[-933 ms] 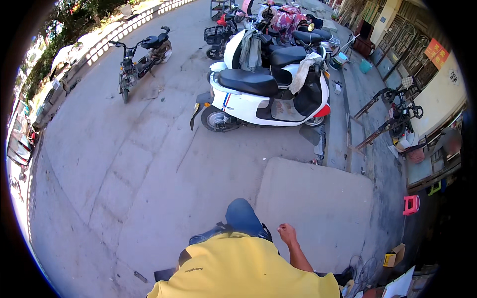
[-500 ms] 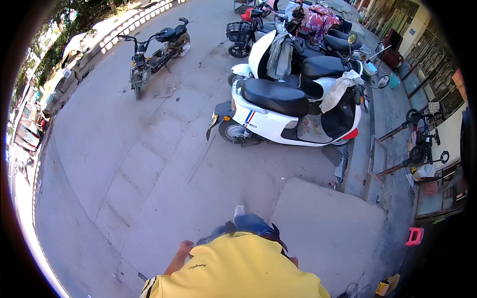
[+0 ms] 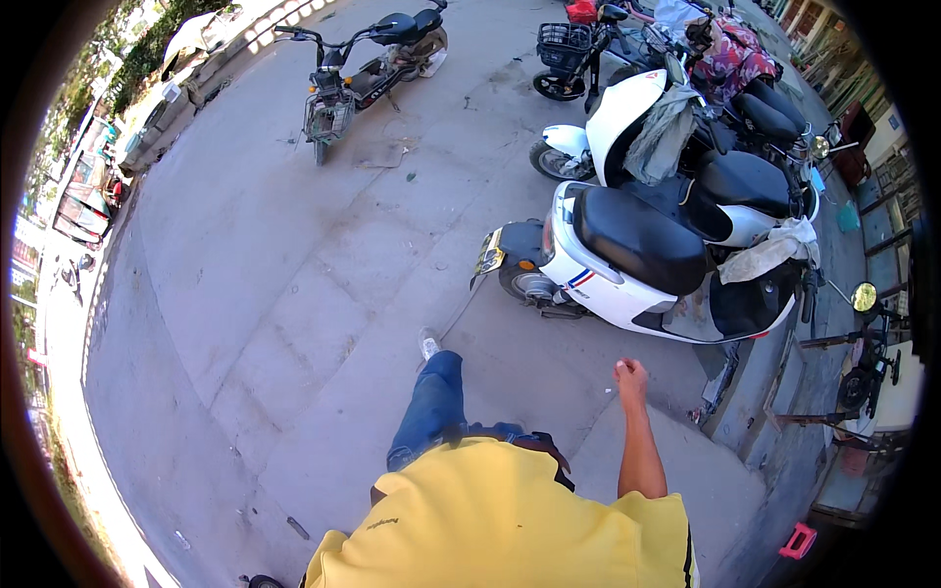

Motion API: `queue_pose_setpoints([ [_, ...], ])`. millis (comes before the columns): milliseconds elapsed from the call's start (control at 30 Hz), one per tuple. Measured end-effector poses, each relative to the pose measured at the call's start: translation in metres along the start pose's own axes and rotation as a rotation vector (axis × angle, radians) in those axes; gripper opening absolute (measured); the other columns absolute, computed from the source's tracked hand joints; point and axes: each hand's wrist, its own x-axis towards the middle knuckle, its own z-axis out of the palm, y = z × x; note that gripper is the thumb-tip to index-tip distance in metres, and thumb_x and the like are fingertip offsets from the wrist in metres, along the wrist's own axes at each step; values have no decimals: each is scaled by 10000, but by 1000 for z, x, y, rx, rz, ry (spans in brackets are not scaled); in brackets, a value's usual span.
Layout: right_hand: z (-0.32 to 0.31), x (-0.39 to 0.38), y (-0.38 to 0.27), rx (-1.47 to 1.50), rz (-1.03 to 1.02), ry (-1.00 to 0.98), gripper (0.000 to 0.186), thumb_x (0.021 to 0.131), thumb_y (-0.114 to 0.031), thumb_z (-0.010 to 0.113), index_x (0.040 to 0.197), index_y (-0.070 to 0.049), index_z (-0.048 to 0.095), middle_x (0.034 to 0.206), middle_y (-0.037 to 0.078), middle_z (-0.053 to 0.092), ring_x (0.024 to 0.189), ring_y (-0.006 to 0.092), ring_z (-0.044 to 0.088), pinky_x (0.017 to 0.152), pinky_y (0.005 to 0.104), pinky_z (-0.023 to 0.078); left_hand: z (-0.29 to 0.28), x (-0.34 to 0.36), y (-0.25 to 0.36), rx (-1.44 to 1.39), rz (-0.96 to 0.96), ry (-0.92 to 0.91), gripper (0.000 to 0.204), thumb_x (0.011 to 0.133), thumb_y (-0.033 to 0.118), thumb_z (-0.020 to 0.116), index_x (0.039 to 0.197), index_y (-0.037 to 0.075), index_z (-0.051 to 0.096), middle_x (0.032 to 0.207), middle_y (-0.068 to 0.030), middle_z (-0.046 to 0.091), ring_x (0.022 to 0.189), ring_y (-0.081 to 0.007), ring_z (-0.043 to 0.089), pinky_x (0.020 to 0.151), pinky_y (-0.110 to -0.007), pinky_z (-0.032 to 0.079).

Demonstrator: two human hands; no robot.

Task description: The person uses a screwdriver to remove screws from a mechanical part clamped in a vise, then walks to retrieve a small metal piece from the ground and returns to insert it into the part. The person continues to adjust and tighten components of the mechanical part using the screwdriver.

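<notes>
My right hand [image 3: 629,372] swings out in front of me at the end of a bare forearm, its fingers curled closed and nothing showing in them. It touches nothing; the white scooter [image 3: 627,306] with a black seat stands closest, just beyond it. My left hand is out of sight behind my yellow shirt [image 3: 490,519]. Below the shirt one blue-jeaned leg [image 3: 431,407] is stretched forward with a pale shoe [image 3: 429,343] on the concrete.
A second white scooter [image 3: 622,122] with a grey cloth over it and more bikes stand at the far right. A dark electric bike [image 3: 363,88] is parked ahead on the left. Steps [image 3: 755,397] run along the right, with a pink stool [image 3: 799,541] near them.
I have moved forward, and the scooters appear nearer and further right. My right arm has swung forward into view; my left hand has gone out of sight. One leg has stepped ahead.
</notes>
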Motion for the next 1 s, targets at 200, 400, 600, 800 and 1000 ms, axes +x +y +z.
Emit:
queue_pose_setpoints([
  [200,161,-1,44,-90,317,-133,177,940,-115,692,1069,-10,751,883,69,718,792,210,695,698,389,576,-104,93,129,1,39,47,366,886,131,798,1217,-25,785,1014,-169,818,880,-243,788,805,-396,635],
  [400,270,-38,4,-617,334,-712,200,951,-215,691,1075,-79,771,920,114,730,824,287,710,724,445,593,-308,276,321,61,264,166,380,898,144,772,1232,-38,759,1015,-177,818,839,-261,792,793,-418,640],
  [600,333,52,-59,-722,352,-695,270,964,-322,697,1084,-101,797,969,167,754,894,341,733,788,463,607,-406,362,644,45,705,254,381,892,64,683,1259,-15,746,1137,-197,806,1064,-294,777,956,-405,608],
  [800,431,192,-157,-794,251,-718,348,978,-429,704,1092,-122,824,1018,221,779,965,396,757,853,480,621,-440,436,816,26,654,184,404,840,17,734,1243,-7,757,985,-136,798,896,-229,755,819,-361,606],
  [1000,484,421,-410,-980,146,-509,408,951,-416,759,1118,-47,807,1201,217,785,1139,435,748,969,516,612,-397,482,808,180,323,58,316,904,166,787,1174,2,784,931,-125,804,754,-232,766,697,-385,623],
])
